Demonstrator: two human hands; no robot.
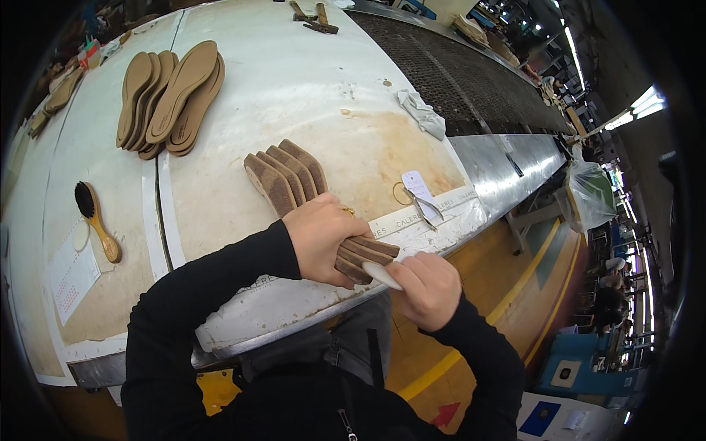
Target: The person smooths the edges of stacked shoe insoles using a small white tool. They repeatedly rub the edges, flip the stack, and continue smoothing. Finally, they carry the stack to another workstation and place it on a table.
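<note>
Left hand (321, 237) clamped over the near ends of a fanned stack of brown, cork-textured wedge sole pieces (294, 180), pinning them at the front edge of the stained white worktable (309, 88); right hand (425, 288) closed around a small white flat tool (382, 275), its tip touching the stack's near end. Stack judged light and stiff, coarse-faced and unlikely to slip, though loose pieces could slide apart if pressure eased; best held across all pieces at once near the ends, as now. Far ends resting flat on the table, splayed. Further out: a pile of tan flat insoles (173, 99) at upper left, well apart; a wooden-handled dark-bristle brush (95, 217) at far left; a crumpled grey rag (423, 114) and scissors with a white tag (419, 195) to the right.
</note>
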